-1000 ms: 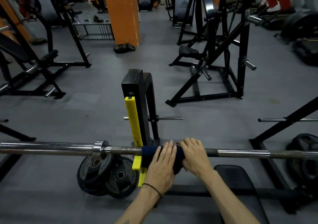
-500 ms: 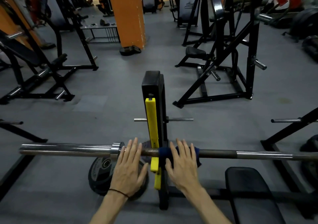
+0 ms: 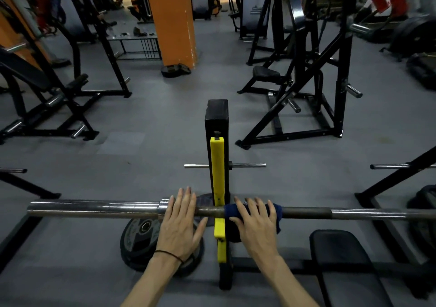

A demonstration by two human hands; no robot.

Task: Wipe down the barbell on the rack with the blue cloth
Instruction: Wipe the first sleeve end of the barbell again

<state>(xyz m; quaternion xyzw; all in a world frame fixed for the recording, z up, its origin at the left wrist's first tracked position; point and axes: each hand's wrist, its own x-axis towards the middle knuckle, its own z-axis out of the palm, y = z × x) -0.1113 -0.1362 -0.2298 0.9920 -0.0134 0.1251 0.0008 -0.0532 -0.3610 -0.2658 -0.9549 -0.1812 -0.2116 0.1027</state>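
Observation:
A steel barbell (image 3: 94, 208) lies across the view on a black rack upright (image 3: 216, 118) with a yellow hook liner (image 3: 218, 170). The blue cloth (image 3: 276, 214) is draped over the bar just right of the upright. My right hand (image 3: 256, 226) lies flat on the cloth with straight fingers, pressing it onto the bar. My left hand (image 3: 180, 221) rests flat on the bare bar left of the upright, by the sleeve collar, fingers straight and spread.
Weight plates (image 3: 141, 236) lean on the floor under the bar at left. A black bench pad (image 3: 342, 259) sits at lower right. More plates (image 3: 424, 212) stand at far right. Other black machines and an orange pillar (image 3: 172, 18) fill the grey floor beyond.
My left hand left the cloth and moved left across the upright onto the bare bar. My right hand stayed on the cloth. The view shifted, so the upright now sits mid-frame.

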